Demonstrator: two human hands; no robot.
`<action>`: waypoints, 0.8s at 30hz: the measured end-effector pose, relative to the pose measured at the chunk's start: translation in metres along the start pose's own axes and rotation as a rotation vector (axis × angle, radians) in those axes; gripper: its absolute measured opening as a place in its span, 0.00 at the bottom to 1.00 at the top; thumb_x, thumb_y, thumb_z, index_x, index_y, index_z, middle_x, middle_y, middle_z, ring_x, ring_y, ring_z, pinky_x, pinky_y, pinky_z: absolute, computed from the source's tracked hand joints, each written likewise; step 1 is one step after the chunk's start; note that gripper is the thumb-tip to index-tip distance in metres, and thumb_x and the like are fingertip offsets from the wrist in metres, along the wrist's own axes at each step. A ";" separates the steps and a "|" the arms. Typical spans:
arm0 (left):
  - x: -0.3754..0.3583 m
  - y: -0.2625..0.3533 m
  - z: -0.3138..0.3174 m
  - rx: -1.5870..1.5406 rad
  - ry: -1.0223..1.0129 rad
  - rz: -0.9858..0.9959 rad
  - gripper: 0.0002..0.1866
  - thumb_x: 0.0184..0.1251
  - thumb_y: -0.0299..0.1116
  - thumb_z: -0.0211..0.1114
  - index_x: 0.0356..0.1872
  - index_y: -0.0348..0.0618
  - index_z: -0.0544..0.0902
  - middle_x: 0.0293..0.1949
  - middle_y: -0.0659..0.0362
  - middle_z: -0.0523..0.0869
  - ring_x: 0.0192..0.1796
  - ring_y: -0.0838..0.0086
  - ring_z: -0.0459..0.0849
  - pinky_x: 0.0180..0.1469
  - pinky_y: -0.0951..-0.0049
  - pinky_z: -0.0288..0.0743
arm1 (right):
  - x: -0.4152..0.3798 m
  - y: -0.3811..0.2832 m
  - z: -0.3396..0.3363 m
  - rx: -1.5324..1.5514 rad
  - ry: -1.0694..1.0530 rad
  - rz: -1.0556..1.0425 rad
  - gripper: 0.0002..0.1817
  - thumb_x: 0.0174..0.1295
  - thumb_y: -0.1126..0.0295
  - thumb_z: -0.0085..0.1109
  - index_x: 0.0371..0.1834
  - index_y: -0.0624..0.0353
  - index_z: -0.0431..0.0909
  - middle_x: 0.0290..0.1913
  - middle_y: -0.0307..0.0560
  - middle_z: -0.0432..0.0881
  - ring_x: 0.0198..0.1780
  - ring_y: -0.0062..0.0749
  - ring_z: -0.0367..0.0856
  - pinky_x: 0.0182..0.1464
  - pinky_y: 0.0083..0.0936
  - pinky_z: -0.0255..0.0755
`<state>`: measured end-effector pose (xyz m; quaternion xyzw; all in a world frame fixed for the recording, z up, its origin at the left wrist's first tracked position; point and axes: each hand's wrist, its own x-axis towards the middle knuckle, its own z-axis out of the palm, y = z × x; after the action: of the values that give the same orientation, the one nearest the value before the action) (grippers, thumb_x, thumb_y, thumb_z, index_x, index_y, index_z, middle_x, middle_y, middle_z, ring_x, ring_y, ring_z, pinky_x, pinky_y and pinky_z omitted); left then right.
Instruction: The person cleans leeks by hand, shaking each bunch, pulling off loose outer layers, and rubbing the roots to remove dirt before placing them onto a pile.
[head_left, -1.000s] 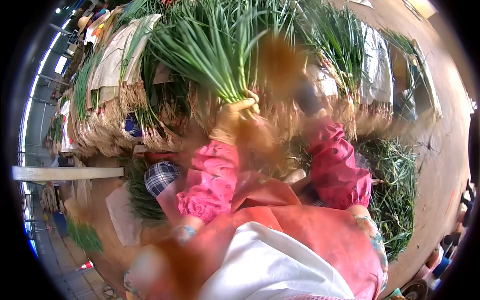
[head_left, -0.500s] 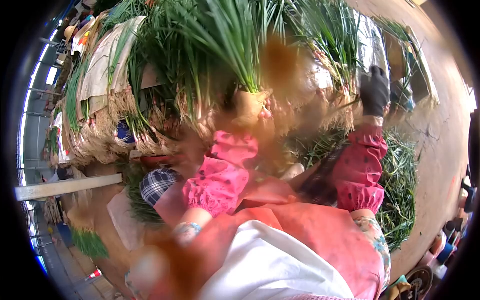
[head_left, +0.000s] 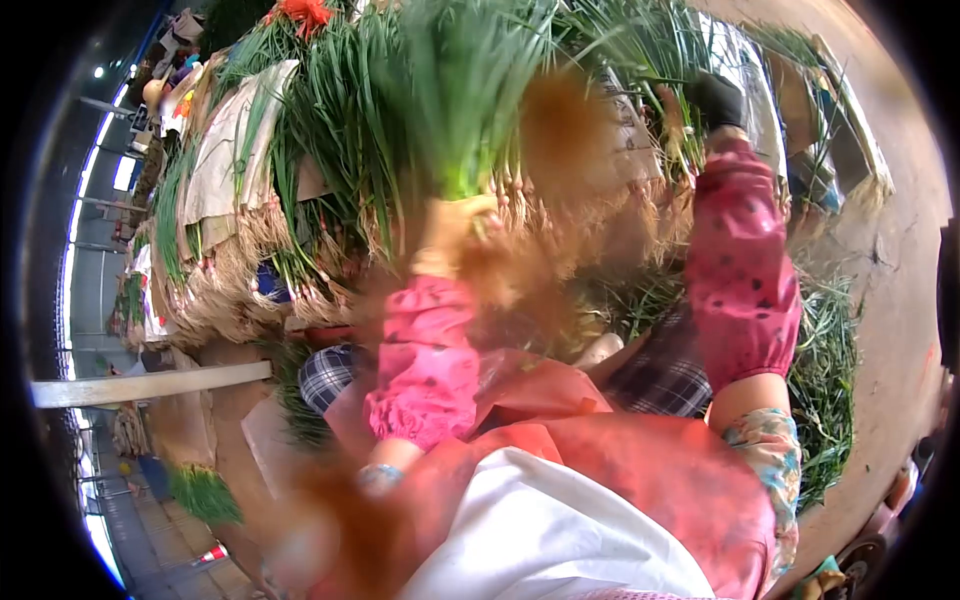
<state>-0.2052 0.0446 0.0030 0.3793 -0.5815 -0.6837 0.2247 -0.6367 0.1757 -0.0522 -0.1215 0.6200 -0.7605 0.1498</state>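
My left hand (head_left: pixel 455 225), in a yellowish glove, is closed around the lower stems of a thick bunch of spring onions (head_left: pixel 465 120). Their long green leaves point away from me and are smeared by motion; small reddish-white bulbs show at the glove. My right hand (head_left: pixel 718 100), in a dark glove, reaches far forward to the right part of the pile, at the leaves of other spring onions (head_left: pixel 630 45). Its fingers are hidden from this angle, so I cannot tell what they grip. Pink spotted sleeves cover both forearms.
More spring onions with long roots (head_left: pixel 215 285) lie along the pile to the left, partly under a pale cloth (head_left: pixel 240 135). Cut green leaves (head_left: pixel 825 390) are heaped at my right. A pale bar (head_left: pixel 150 385) juts in from the left. Brown blurred spots cover parts of the view.
My left hand has moved left and slightly nearer with its bunch. My right hand has reached farther forward and a little left, up to the leaves of the pile.
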 end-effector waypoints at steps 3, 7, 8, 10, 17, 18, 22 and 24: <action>-0.006 0.025 -0.025 -0.093 -0.009 -0.087 0.10 0.55 0.28 0.63 0.35 0.32 0.79 0.24 0.51 0.82 0.17 0.78 0.80 0.12 0.84 0.71 | 0.013 0.038 -0.063 0.015 0.119 0.288 0.18 0.53 0.55 0.62 0.36 0.59 0.76 0.22 0.39 0.75 0.26 0.32 0.75 0.23 0.27 0.67; 0.020 0.014 0.008 -0.102 -0.047 -0.053 0.09 0.55 0.27 0.62 0.35 0.32 0.78 0.23 0.50 0.82 0.18 0.72 0.81 0.12 0.81 0.71 | -0.044 0.030 -0.048 -0.602 0.313 0.001 0.16 0.54 0.56 0.59 0.31 0.60 0.77 0.24 0.41 0.77 0.25 0.30 0.74 0.25 0.27 0.68; 0.031 0.009 0.020 -0.051 -0.082 -0.023 0.09 0.54 0.27 0.62 0.34 0.32 0.78 0.22 0.50 0.82 0.17 0.70 0.81 0.11 0.79 0.70 | -0.068 0.021 -0.027 -0.739 0.400 -0.189 0.18 0.53 0.56 0.58 0.29 0.63 0.76 0.23 0.43 0.78 0.23 0.30 0.75 0.26 0.28 0.69; 0.050 -0.001 0.046 0.012 -0.091 -0.241 0.08 0.54 0.27 0.62 0.31 0.32 0.78 0.19 0.50 0.81 0.14 0.68 0.80 0.09 0.77 0.68 | -0.108 0.011 0.013 -0.349 0.187 -0.309 0.07 0.58 0.68 0.53 0.31 0.60 0.77 0.25 0.42 0.79 0.26 0.25 0.74 0.30 0.23 0.69; 0.017 0.036 0.010 0.023 -0.034 -0.063 0.12 0.55 0.27 0.63 0.39 0.29 0.78 0.26 0.52 0.82 0.21 0.76 0.81 0.18 0.84 0.74 | -0.210 -0.003 0.106 -0.233 -0.233 -0.461 0.05 0.57 0.74 0.55 0.37 0.59 0.77 0.33 0.43 0.81 0.30 0.23 0.79 0.37 0.19 0.75; 0.009 0.032 -0.008 -0.027 -0.013 0.056 0.13 0.55 0.27 0.62 0.40 0.29 0.78 0.29 0.51 0.83 0.26 0.75 0.82 0.24 0.84 0.78 | -0.213 0.004 0.111 -0.362 -0.340 -0.544 0.05 0.58 0.72 0.55 0.36 0.58 0.77 0.32 0.44 0.82 0.29 0.23 0.79 0.36 0.19 0.75; -0.011 0.031 -0.063 -0.482 -0.083 0.089 0.14 0.54 0.24 0.60 0.43 0.31 0.75 0.30 0.55 0.81 0.30 0.73 0.81 0.30 0.74 0.81 | -0.229 0.010 0.165 -0.713 -0.564 -0.362 0.10 0.58 0.63 0.52 0.32 0.58 0.77 0.24 0.54 0.79 0.26 0.42 0.79 0.33 0.33 0.73; -0.007 0.024 -0.074 -0.545 -0.192 0.105 0.18 0.56 0.27 0.59 0.49 0.36 0.72 0.35 0.59 0.79 0.29 0.76 0.78 0.45 0.69 0.75 | -0.213 0.076 0.210 -1.179 -0.504 -0.602 0.12 0.56 0.61 0.53 0.28 0.60 0.77 0.23 0.54 0.78 0.25 0.44 0.79 0.31 0.38 0.71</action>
<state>-0.1458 -0.0017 0.0257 0.2078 -0.4141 -0.8348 0.2972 -0.3558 0.0519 -0.0843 -0.5208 0.8144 -0.2554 -0.0186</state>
